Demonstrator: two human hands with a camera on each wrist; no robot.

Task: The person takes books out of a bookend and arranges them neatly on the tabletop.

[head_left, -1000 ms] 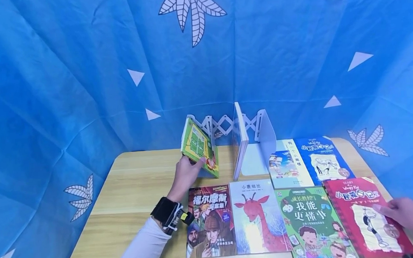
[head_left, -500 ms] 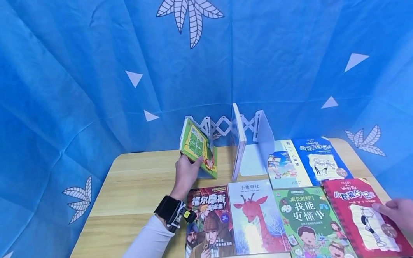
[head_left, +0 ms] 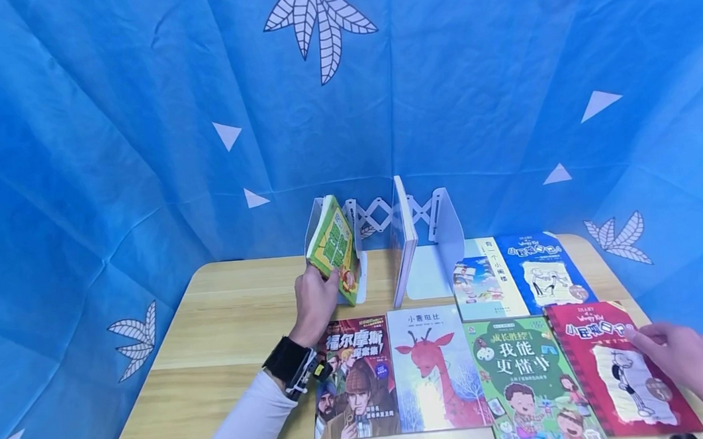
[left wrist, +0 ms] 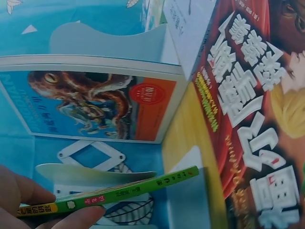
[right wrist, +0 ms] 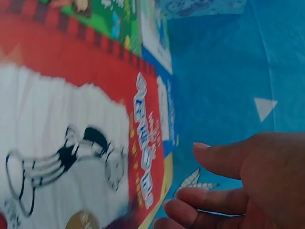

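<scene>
My left hand pinches the lower edge of a green book between thumb and fingers. That book stands almost upright in the left section of a white expanding bookend, leaning slightly. In the left wrist view, its green spine runs past the fingers. A taller book with an octopus cover is upright in the middle of the bookend. My right hand hovers over the right side of a red comic diary book; its fingers are loosely bent and hold nothing in the right wrist view.
Flat on the wooden table lie a detective book, a white deer book, a green children's book, a pale book and a blue diary book. A blue cloth hangs behind.
The green book has turned more upright inside the bookend's left section, still in my left hand. My right hand has shifted slightly up and left over the red book.
</scene>
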